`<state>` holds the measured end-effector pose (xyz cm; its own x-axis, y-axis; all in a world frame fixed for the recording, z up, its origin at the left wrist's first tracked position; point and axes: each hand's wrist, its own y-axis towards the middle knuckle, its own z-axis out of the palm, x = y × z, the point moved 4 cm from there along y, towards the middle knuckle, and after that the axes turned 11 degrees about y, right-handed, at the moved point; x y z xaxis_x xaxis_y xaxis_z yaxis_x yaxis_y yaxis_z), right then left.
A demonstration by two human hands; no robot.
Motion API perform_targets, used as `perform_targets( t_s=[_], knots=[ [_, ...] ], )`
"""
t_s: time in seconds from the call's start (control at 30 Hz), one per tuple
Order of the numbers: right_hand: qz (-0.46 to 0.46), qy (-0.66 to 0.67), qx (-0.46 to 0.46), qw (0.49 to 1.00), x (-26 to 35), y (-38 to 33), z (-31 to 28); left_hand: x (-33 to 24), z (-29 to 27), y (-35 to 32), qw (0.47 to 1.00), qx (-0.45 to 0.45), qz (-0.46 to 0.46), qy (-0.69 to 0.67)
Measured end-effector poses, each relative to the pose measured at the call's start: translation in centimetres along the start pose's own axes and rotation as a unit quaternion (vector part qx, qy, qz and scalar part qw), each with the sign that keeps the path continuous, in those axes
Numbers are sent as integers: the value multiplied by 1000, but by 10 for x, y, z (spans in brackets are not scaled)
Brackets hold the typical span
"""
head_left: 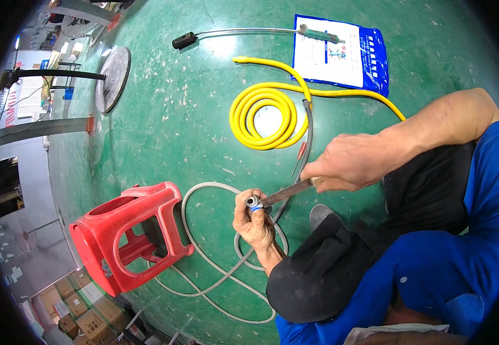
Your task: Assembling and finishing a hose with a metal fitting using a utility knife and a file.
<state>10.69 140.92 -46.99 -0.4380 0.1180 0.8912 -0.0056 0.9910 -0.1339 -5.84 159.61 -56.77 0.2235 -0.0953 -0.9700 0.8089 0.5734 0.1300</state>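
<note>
My left hand point(255, 227), low in the middle, is closed around the end of a grey hose. A round opening and a blue band show at the hose end point(253, 202). My right hand point(347, 164) grips a knife by its handle. The flat metal knife blade point(287, 193) reaches left and meets the hose end beside my left fingers; whether it cuts in cannot be seen. Loops of the grey hose point(203, 187) lie on the floor below and left of my hands. Past my right hand, a darker hose length point(309, 123) runs up to a yellow corrugated hose point(235, 109), which lies coiled.
A red plastic stool point(172, 213) lies on its side at left. A red-handled screwdriver point(302, 150) rests near the coil. Farther off, a long-tubed gas torch point(244, 30) partly overlies a white and blue plastic bag point(341, 66). Round stand base point(113, 80) and cardboard boxes point(91, 322) are leftward.
</note>
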Motion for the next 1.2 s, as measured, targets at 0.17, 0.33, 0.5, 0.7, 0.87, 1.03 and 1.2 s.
perform_targets(
  t_s=[0.17, 0.33, 0.5, 0.7, 0.87, 1.03, 1.2],
  knots=[
    [-58, -271, -53, 959, 9, -6, -3, -2, 6, 8, 1000, 21, 21, 1],
    [-33, -66, -119, 990, -2, 1, 7, -2, -2, 2, 999, -5, 3, 49],
    [74, 171, -34, 982, -14, 6, 9, 3, 2, 5, 1000, -5, 0, 23],
    [-49, -202, -82, 975, 4, 0, 1, 9, -7, -1, 998, -7, 22, 58],
    [-1, -52, -114, 992, -4, 5, 2, 11, -6, 2, 1000, -18, -13, -10],
    [255, 313, 32, 914, -24, 11, 6, 6, 1, 6, 1000, 12, 7, 12],
    [228, 192, 36, 954, -25, 7, -1, 5, 7, 4, 997, 37, 10, 73]
  ],
)
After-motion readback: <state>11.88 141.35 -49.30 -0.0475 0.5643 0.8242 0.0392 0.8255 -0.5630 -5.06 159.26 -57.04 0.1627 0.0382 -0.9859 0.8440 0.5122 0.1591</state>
